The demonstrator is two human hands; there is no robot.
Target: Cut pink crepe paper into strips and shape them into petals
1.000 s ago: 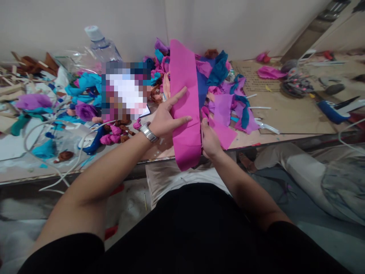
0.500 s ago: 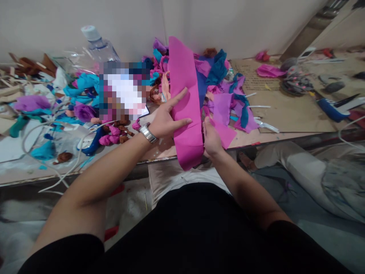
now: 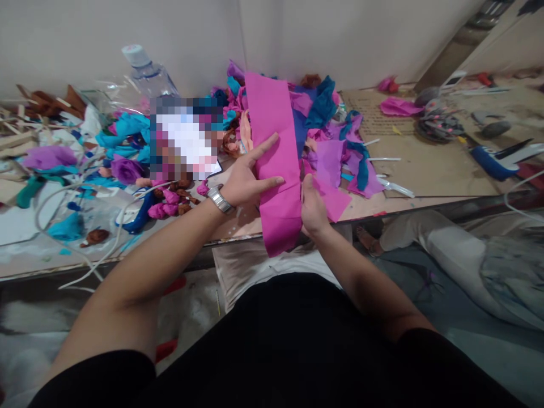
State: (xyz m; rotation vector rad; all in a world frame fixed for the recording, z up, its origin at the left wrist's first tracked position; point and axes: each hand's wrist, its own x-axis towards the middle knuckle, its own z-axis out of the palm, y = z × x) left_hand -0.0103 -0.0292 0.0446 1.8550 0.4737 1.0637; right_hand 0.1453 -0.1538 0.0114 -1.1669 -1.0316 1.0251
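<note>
A long strip of bright pink crepe paper point(image 3: 274, 116) is held up over the table's front edge, its near end hanging past the edge. My left hand point(image 3: 249, 178), with a metal watch point(image 3: 220, 199) at the wrist, grips it from the left; thumb and index finger lie across its face and the other fingers are hidden behind. At the right border of the strip, my right hand point(image 3: 313, 207) pinches the paper, thumb pointing up. Behind and to the right lie crumpled scraps of purple paper point(image 3: 329, 161) and teal paper point(image 3: 325, 102).
A clear bottle point(image 3: 151, 79) stands at the back left. Blue-handled scissors point(image 3: 138, 212) lie among scraps and a white cable point(image 3: 38, 209). Cardboard point(image 3: 425, 164) covers the right side, with another blue-handled tool point(image 3: 493, 163) on it. Another person's leg point(image 3: 425, 232) shows at right.
The far end of the pink strip has dropped lower and lies flatter, and its near end is less curled. Both hands keep nearly the same place on it.
</note>
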